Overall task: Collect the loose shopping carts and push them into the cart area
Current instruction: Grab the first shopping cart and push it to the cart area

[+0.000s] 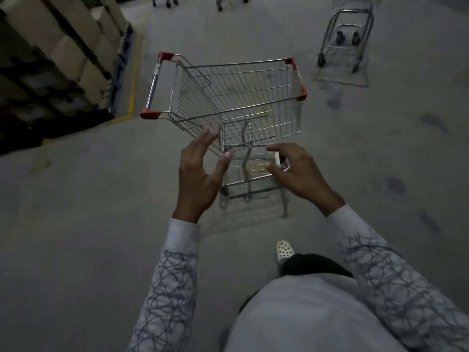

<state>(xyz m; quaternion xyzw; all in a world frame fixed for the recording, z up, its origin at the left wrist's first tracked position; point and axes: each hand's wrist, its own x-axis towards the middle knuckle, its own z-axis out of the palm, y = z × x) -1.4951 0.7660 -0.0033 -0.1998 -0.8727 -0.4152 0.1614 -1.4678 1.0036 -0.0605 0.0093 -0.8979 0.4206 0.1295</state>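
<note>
The cart (241, 97) stands mid-frame on the floor (76, 199), side-on to us. Its handle (153, 85), with red end caps, points to the left of the frame, and the basket's near corner sits just ahead of our hands. We judge the step in hand to be taking hold of this loose cart, with the pushing not yet begun. Our left hand (200, 174) is open, fingers straight and spread, the thumb tip right at the corner wire. Our right hand (298, 171) is open too, fingers loosely bent over the lower rack and gripping nothing. We cannot tell whether any fingertip touches the wire. Both forearms reach forward from the lower frame. Next we would need to grip the frame or step round to the handle, swing the cart straight, and steer it towards the others: a second cart (342, 47) at upper right and far carts (165, 0) along the top edge. Boxes (63, 47) are stacked at upper left.
</note>
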